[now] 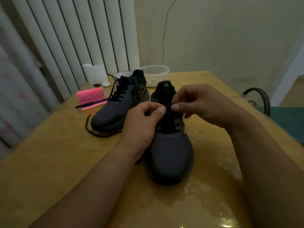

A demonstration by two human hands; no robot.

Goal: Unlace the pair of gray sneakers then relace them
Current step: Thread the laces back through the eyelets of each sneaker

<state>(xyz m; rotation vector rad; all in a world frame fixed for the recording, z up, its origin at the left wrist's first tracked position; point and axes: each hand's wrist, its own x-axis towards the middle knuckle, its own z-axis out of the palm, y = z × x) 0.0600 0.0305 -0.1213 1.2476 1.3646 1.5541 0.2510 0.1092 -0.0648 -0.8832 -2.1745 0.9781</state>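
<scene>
Head view
Near sneaker (pixel 171 153): directly under both hands, toe toward the person, heel away.
Left hand (pixel 141 124): pinches the lace (pixel 167 109) above the tongue.
Right hand (pixel 202 104): pinches the same spot, equally near.
Far sneaker (pixel 113 111): beyond the left hand.

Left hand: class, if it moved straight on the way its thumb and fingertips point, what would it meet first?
The left hand would probably first meet the thumb of the right hand, facing it across a small gap over the near sneaker; depth is unclear, but both look level.
</scene>
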